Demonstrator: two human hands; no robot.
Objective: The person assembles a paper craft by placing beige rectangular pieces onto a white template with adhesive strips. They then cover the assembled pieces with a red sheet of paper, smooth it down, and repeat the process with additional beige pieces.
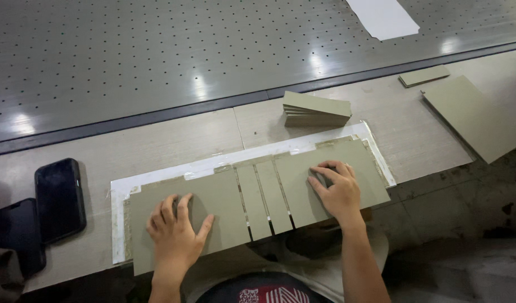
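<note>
**Head view: both palms flat on the board row**

Head camera looks down at four grey boards laid side by side on a white sheet (157, 178) at the near edge of the bench (173, 137). The row runs left to right and tilts a little, its right end farther from you than its left.

Your left hand (176, 233) lies open, fingers spread, palm down on the wide left board (213, 196). It grips nothing; it only presses. Your right hand (337, 189) is likewise open and flat on the wide right board (359, 163), fingers pointing left toward the middle.

Between your hands lie two narrow strips (263, 196), long axes running away from you, with thin gaps on each side. Neither hand touches them. The strips sit to the right of your left hand and to the left of your right hand; your right fingertips look the nearer of the two, though only slightly.

Beyond the sheet, just behind the right board, sits a small stack of boards (315, 109). A larger loose board (474, 115) and a thin piece (424, 76) lie well to the right. Two dark phones (58, 199) rest at the left, apart from the sheet.
</note>
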